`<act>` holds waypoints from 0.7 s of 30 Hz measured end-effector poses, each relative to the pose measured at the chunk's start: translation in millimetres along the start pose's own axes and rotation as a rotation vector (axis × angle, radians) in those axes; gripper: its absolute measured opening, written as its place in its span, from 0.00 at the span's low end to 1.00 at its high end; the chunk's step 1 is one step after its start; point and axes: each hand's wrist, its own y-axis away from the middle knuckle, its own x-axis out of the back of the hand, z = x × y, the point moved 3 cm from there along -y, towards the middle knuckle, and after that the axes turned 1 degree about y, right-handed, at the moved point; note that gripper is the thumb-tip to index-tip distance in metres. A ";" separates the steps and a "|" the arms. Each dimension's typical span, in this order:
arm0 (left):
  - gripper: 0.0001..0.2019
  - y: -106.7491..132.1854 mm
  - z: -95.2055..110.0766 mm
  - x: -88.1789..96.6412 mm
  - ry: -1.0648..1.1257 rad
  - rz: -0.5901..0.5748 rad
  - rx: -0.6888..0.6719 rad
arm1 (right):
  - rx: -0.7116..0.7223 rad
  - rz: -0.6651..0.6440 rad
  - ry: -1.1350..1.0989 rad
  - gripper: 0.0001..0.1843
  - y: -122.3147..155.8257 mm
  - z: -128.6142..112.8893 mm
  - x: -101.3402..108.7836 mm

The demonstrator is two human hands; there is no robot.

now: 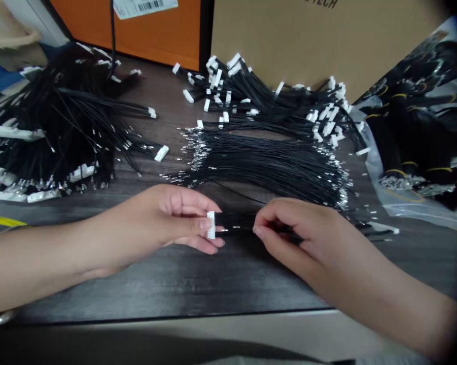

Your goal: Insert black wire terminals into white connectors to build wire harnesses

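Head view: we see the left hand (pixel 167 221) pinching a white connector (pixel 211 225) narrowly between thumb and fingers, the right hand (pixel 292 235) gripping its black wires (pixel 236 222) just beside. Past the grip, a crimped black wire bundle (pixel 262 167) lies on the dark wood table (pixel 175 284).

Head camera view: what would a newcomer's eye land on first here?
The two bare hands at the front stand out first: the left hand pinches a white connector, and the right hand pinches the black wires leading from it. Just beyond them, a long bundle of black wires with bare metal ends lies across the dark table, with a heap of white-tipped wires at far left.
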 end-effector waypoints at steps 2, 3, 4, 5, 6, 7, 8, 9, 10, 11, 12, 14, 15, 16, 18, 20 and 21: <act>0.04 0.1 1.0 -0.9 -0.003 0.019 -0.005 | -0.031 -0.017 -0.018 0.09 0.9 3.7 -7.5; 0.04 0.1 1.4 -1.2 -0.008 0.028 -0.007 | -0.039 -0.021 -0.027 0.09 0.0 4.9 -10.0; 0.04 0.2 1.6 -1.3 -0.016 0.035 -0.011 | -0.040 -0.024 -0.034 0.08 -1.3 5.6 -11.9; 0.04 0.3 1.7 -1.1 -0.027 0.039 -0.013 | -0.040 -0.027 -0.040 0.08 -2.5 6.1 -13.5; 0.04 0.4 1.6 -0.9 -0.039 0.037 -0.014 | -0.041 -0.027 -0.045 0.07 -3.5 6.5 -14.8; 0.04 0.5 1.3 -0.6 -0.045 0.030 -0.015 | -0.043 -0.027 -0.047 0.07 -4.0 6.8 -15.8; 0.04 0.6 0.9 -0.2 -0.048 0.024 -0.015 | -0.039 -0.023 -0.049 0.07 -4.0 7.0 -16.6; 0.04 0.6 0.6 0.5 -0.045 0.020 -0.020 | -0.030 -0.015 -0.049 0.07 -3.5 6.9 -17.0; 0.04 0.6 0.1 1.2 -0.036 0.020 -0.022 | -0.018 -0.006 -0.046 0.07 -2.7 6.8 -17.2; 0.04 0.5 -0.3 1.9 -0.025 0.023 -0.022 | -0.003 0.011 -0.040 0.07 -1.5 6.6 -16.9; 0.04 0.3 -0.7 2.5 -0.015 0.026 -0.023 | 0.012 0.028 -0.030 0.07 -0.3 6.5 -16.5; 0.04 -0.1 -1.2 2.9 -0.009 0.034 -0.022 | 0.032 0.058 -0.007 0.07 1.9 6.3 -15.5; 0.04 -0.3 -1.4 2.8 -0.008 0.036 -0.020 | 0.038 0.067 0.002 0.07 2.6 6.3 -15.2; 0.04 -0.3 -1.3 2.5 -0.010 0.035 -0.021 | 0.043 0.069 0.009 0.07 3.0 6.2 -15.1; 0.03 -0.1 -0.8 1.7 -0.008 0.031 -0.024 | 0.056 0.066 0.017 0.07 2.9 5.6 -15.3; 0.04 0.1 0.1 0.9 -0.001 0.027 -0.028 | 0.065 0.060 0.025 0.07 2.2 5.3 -15.5; 0.04 0.1 0.4 0.7 -0.002 0.027 -0.025 | 0.067 0.057 0.030 0.07 1.8 5.4 -15.5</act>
